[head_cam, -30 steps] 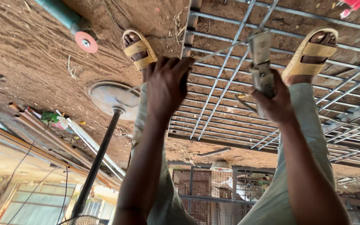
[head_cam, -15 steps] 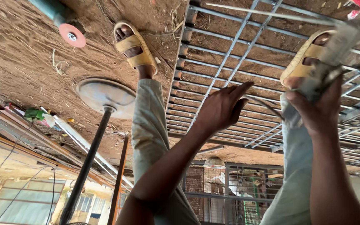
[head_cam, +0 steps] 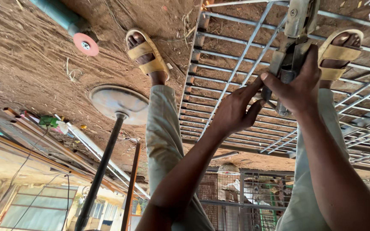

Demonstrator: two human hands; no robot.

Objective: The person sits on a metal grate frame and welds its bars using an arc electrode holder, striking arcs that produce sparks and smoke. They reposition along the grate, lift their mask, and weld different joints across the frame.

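My right hand grips a grey metal clamp-like hand tool that is set against a bar of a metal grid frame lying on the dirt. My left hand reaches in from the left, and its thumb and forefinger pinch the tool's lower end just beside my right hand. My left foot, in a tan sandal, stands on bare dirt beside the frame. The other sandal rests on the grid's bars. The view looks back at my own legs, so the ground appears at the top.
An angle grinder with a red disc lies on the dirt near the left sandal. A pole on a round metal base stands beside my left leg. Metal strips and cables lie further left, and wire cages stand behind my legs.
My right hand has moved the tool left, toward the middle of the grid. My left hand has left the bars and closed in on the tool's lower end.
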